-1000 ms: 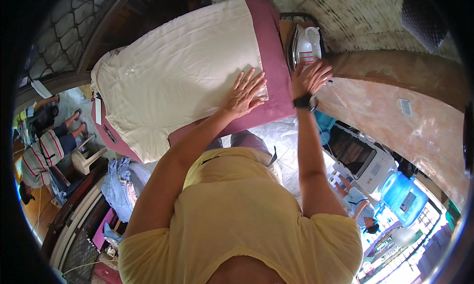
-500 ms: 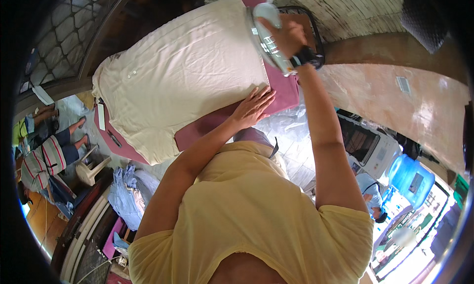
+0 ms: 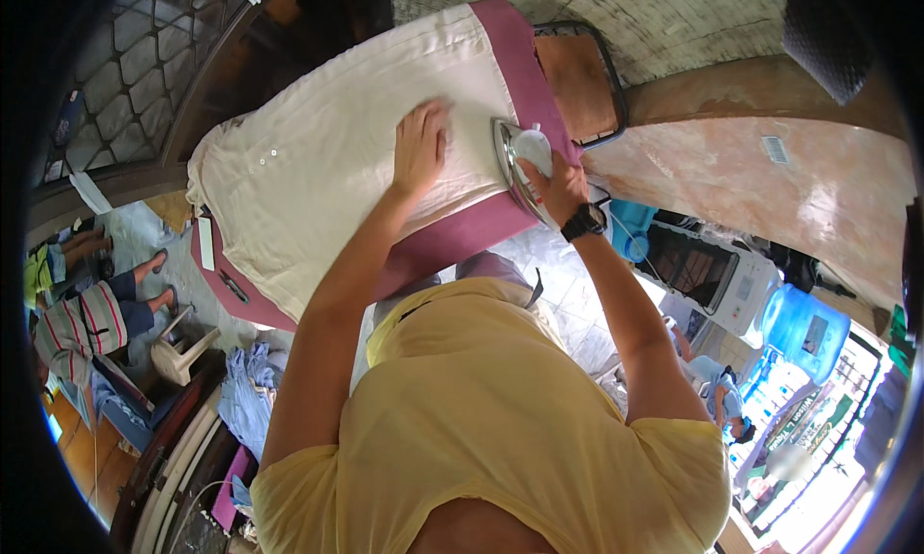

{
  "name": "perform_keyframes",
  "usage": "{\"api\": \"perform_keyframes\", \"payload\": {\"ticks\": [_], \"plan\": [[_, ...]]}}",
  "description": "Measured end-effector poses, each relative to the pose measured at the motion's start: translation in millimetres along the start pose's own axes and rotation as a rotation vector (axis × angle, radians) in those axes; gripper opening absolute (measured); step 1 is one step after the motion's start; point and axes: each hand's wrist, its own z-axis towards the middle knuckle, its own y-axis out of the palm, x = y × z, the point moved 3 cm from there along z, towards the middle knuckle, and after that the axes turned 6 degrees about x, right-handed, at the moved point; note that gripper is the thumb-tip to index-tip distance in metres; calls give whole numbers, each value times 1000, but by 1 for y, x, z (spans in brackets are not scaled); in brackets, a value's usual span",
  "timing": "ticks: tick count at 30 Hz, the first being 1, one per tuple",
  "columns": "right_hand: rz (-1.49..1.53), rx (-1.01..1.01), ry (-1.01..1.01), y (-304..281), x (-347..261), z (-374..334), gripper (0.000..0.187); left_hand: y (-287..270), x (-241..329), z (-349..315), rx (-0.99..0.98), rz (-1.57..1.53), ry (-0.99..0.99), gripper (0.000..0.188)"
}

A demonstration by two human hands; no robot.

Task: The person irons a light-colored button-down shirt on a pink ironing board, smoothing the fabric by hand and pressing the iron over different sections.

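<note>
A cream garment (image 3: pixel 318 150) with small buttons near its left end lies spread over a maroon-covered ironing board (image 3: pixel 452 241). My right hand (image 3: pixel 558 190), with a black watch at the wrist, is closed round a clothes iron (image 3: pixel 532 148). The iron stands at the garment's right end, by the board's near right side; whether its soleplate touches the cloth I cannot tell. My left hand (image 3: pixel 421 152) is over the middle of the garment, fingers stretched out and a little blurred. Some fingers of the right hand are hidden by the iron's body.
A brown pad in a black wire frame (image 3: pixel 577 82) adjoins the board's right end. A cord hangs beside my right wrist. On the right are a white appliance (image 3: pixel 741 289) and a blue water jug (image 3: pixel 804 333). People, a beige stool (image 3: pixel 183 357) and piled blue clothes (image 3: pixel 248 395) are at left.
My right hand has brought the iron from the far right corner toward the board's near side. My left hand has moved from the near edge up and left over the garment.
</note>
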Motion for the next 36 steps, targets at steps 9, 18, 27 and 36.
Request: {"api": "perform_keyframes", "payload": {"ticks": [9,18,27,36], "plan": [[-17,116,137,0,-18,10,69,94,-51,143,-280,149,329,36],[80,89,164,9,-38,60,65,126,-53,203,-706,403,542,28],[93,202,176,3,-53,103,64,131,-42,232,-999,512,462,31],[46,241,218,3,-47,89,64,134,-31,241,-1126,424,324,36]]}}
